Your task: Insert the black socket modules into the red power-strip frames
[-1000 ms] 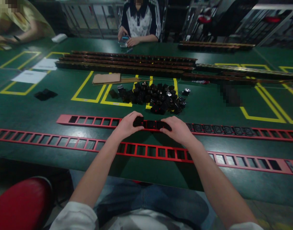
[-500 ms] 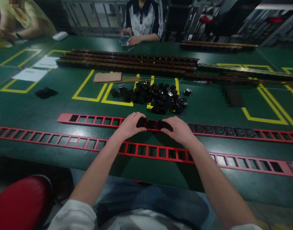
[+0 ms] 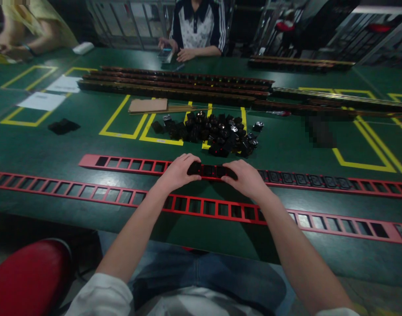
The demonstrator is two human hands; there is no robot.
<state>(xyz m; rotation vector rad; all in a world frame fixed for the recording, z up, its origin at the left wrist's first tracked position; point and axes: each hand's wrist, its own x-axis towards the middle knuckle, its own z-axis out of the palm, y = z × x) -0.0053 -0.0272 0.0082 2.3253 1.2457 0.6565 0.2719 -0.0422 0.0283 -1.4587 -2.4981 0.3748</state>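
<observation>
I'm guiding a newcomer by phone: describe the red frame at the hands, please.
On the green table, this side of the black heap, run two long red frames. Pick the farther frame, where the left hand and right hand are. Unlike the nearer frame, it carries a row of black square parts.

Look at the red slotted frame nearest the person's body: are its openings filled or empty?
Empty where visible: green tabletop shows through the nearer red frame's openings; forearms hide some.
</observation>
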